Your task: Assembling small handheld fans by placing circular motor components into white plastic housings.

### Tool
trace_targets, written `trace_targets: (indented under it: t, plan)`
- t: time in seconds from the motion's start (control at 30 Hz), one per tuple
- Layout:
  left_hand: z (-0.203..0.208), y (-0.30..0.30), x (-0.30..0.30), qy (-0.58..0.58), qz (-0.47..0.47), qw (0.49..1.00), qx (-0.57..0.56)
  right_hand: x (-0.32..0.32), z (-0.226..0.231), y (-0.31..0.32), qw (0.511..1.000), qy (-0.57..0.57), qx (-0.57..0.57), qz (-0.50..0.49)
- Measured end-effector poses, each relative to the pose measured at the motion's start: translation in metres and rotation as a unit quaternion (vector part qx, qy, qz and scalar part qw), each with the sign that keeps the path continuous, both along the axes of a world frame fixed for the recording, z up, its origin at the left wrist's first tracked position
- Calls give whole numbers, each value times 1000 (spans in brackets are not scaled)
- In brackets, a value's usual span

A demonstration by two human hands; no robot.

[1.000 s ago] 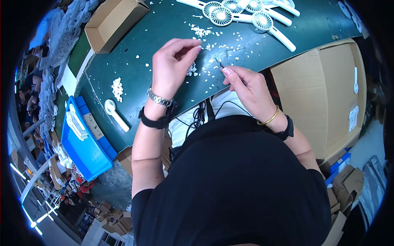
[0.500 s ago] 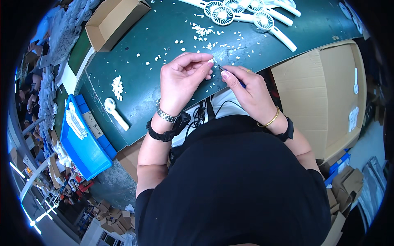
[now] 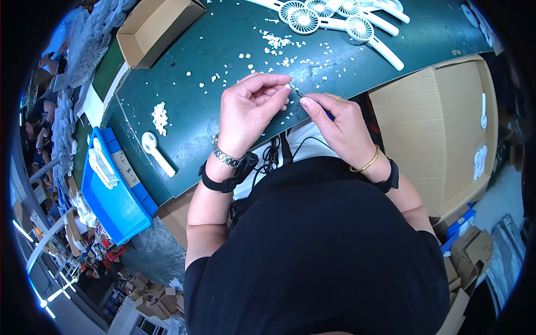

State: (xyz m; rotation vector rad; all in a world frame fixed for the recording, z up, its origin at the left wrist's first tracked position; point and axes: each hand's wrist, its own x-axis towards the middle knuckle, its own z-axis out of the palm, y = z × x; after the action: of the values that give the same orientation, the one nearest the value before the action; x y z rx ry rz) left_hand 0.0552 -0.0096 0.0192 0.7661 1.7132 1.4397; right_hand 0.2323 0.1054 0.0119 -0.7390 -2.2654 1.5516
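My left hand (image 3: 245, 111) pinches a tiny white plastic piece (image 3: 288, 86) between thumb and index finger, above the green table (image 3: 195, 123). Close by on the right, my right hand (image 3: 347, 125) is closed round a small hand tool (image 3: 298, 94) with a dark metal tip and a blue handle. The tip meets or nearly touches the white piece; most of the tool is hidden in my palm, so its exact kind does not show. Beyond my hands lie scattered white bits (image 3: 274, 42). To the left is a small heap of white pieces (image 3: 159, 118).
White handheld fan casings (image 3: 359, 29) lie piled at the far right, and a single one (image 3: 158, 154) rests at the left. A blue bin (image 3: 118, 215) holds white parts beside the table's left edge. Open cardboard boxes stand far left (image 3: 134, 39) and at right (image 3: 410, 128).
The tool's tip has shifted very slightly at the white piece, and my left hand has moved a touch to the right. Both grips stay the same.
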Motion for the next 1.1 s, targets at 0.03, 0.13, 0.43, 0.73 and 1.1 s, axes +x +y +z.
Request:
trace_targets:
  t: [0.03, 0.13, 0.43, 0.73, 1.1]
  plan:
    - [0, 0, 0, 3, -2, 1000, 8, 0, 0, 0, 1000, 6, 3, 0]
    - [-2, -1, -1, 4, -3, 1000, 22, 0, 0, -1, 1000, 12, 0, -2]
    - [1, -3, 1, -134, 42, 989, 39, 0, -2, 0, 998, -1, -58, -5]
    - [-4, -5, 4, -143, 31, 988, 46, -1, -7, -1, 999, 32, -41, 4]
    - [-5, -4, 6, -145, 34, 988, 48, 0, -3, 0, 998, 31, -45, 0]
